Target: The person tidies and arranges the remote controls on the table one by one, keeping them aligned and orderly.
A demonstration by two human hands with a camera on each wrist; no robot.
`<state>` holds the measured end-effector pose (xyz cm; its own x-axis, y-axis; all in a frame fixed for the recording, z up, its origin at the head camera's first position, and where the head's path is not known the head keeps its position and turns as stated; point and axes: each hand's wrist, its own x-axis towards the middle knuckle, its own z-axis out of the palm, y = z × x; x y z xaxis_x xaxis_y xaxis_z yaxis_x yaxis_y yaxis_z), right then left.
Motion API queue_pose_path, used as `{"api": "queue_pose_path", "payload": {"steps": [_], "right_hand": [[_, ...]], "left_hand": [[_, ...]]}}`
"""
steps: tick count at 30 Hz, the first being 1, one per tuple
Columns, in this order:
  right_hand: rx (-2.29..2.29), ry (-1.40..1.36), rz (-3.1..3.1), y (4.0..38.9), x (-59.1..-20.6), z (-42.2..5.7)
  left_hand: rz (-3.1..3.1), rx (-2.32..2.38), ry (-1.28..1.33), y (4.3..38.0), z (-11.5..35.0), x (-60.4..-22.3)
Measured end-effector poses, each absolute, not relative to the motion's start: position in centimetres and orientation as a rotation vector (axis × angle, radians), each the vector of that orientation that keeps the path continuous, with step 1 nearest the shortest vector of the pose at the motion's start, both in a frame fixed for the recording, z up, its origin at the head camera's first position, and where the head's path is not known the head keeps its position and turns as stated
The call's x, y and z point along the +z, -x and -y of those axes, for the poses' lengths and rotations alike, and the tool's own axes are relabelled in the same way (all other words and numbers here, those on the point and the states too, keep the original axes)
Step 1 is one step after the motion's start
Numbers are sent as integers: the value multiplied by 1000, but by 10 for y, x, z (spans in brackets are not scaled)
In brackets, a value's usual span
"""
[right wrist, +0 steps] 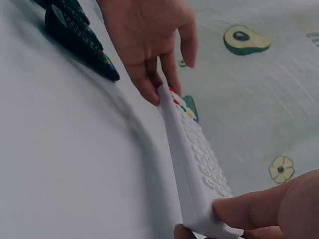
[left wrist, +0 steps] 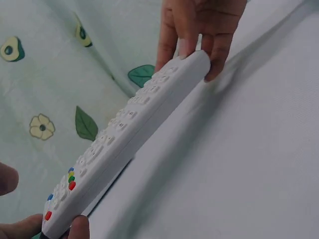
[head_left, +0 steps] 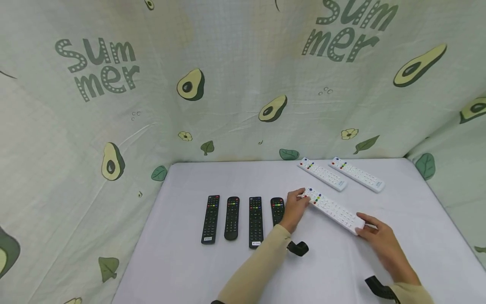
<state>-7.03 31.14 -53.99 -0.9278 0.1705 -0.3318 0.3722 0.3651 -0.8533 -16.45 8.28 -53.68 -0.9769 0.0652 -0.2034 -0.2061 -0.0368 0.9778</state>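
Left hand [head_left: 295, 210]: fingers closed to the width of one end of the white remote control [head_left: 334, 211], gripping it; one digit stands clear in the right wrist view. Right hand [head_left: 381, 240]: thumb on the key face, fingers below, pinching the opposite end. The remote spans the gap between both sets of fingertips, raised above the white table [head_left: 171, 270], keys up. Red, blue, green and yellow keys lie nearest the left fingers; key markings are too small to read.

Beyond the fingers: two more white remotes, one [head_left: 322, 174] nearer the left fingers, the other [head_left: 357, 174] to its right. Each bears faint print at its near end, illegible.

To the left of the left fingers: four black remotes. The first [head_left: 210, 219] and third [head_left: 256, 221] from the left carry a white label at the lower end, unreadable; the second [head_left: 232, 218] stands between them. The fourth [head_left: 277, 209], just beside the left hand, is partly hidden.

Beyond the table: a printed cloth [head_left: 228, 50] reading "summer" twice, split "sum / mer".
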Motion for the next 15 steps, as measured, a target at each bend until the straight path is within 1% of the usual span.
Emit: {"api": "queue_pose_path", "payload": {"steps": [5,15], "right_hand": [[-1515,-435,-2403,67,-542,-293],[-1535,-293,-2313,54,-545,-258]], "left_hand": [[-2051,2167,183,169,-72,-538],[-1939,2192,275,174,-59,-541]]}}
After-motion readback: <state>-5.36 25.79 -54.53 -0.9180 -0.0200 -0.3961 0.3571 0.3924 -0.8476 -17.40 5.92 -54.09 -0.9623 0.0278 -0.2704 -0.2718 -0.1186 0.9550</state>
